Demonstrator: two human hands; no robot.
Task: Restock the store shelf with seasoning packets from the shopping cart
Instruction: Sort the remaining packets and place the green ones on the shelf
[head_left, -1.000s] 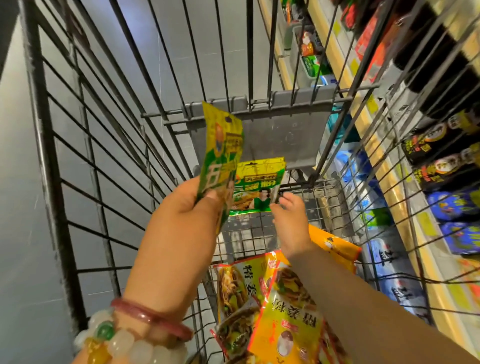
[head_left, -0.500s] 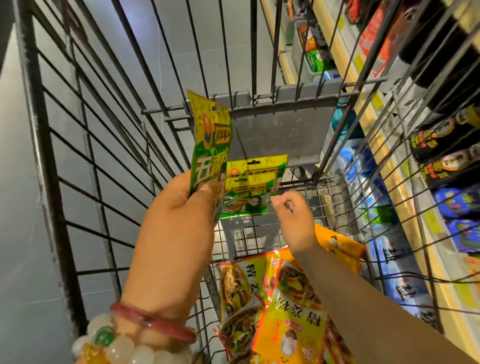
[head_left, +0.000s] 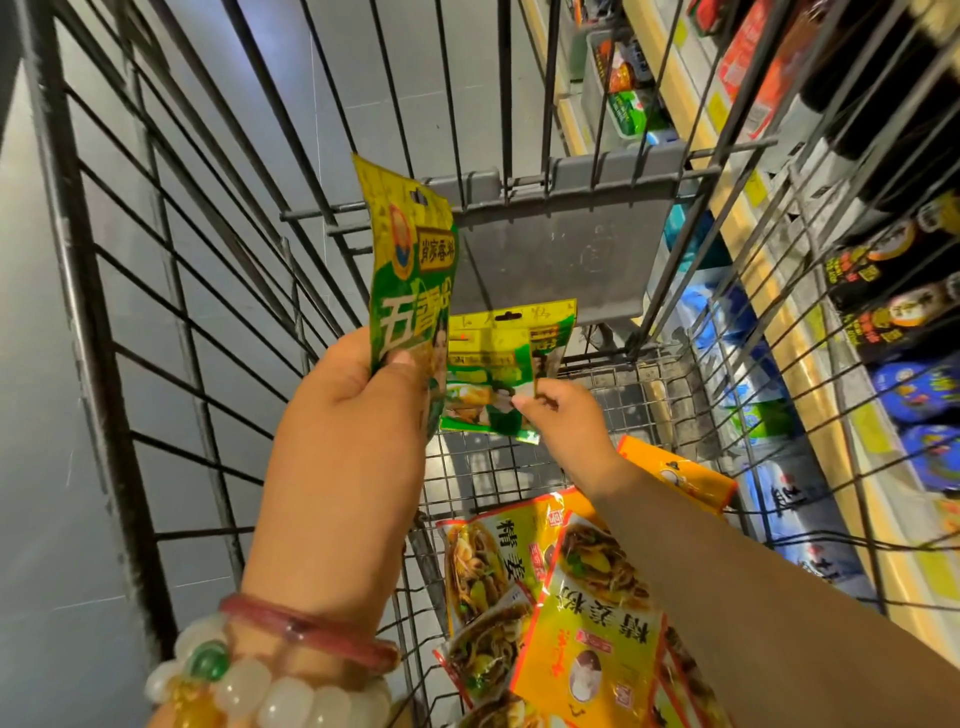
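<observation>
Inside the shopping cart (head_left: 156, 364), the left hand (head_left: 348, 415) grips 1 green seasoning packet (head_left: 410, 280) by its lower edge, upright. The right hand (head_left: 563, 421) pinches a second green packet (head_left: 498, 369) at its lower right corner, near the cart's far end. Yellow packets (head_left: 587, 613) lie on the cart floor.

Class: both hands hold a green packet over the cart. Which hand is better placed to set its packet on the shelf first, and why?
Probably the right hand: the store shelf runs along its side, and it pinches the lower green packet. The left hand grips its upright green packet farther away.
</observation>
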